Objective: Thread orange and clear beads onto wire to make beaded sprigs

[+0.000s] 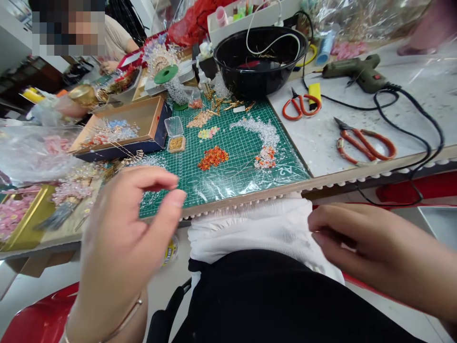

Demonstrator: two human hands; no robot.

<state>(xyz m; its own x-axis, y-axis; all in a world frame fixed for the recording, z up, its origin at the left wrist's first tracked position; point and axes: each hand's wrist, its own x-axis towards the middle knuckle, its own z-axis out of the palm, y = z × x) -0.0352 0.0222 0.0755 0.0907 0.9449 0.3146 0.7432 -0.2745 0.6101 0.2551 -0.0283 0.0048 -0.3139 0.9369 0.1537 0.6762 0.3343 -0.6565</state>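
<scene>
My left hand (128, 228) hovers over the near left edge of the green cutting mat (228, 166), thumb and fingers curled towards a pinch; whether anything is between them I cannot make out. My right hand (360, 247) rests at my lap, fingers curled against the white cloth of my top (257, 228), below the table's edge. On the mat lie small piles of beads: orange (213, 157), clear (259, 131), pink and pale (203, 119), and a mixed orange-clear pile (265, 157).
A black bowl (260, 59) with a white cable stands behind the mat. Two orange scissors (302, 105) (364, 143), a glue gun (357, 71) and its black cord lie right. A brown tray (117, 128) of beaded pins and plastic bags sit left. Another person sits at the far left.
</scene>
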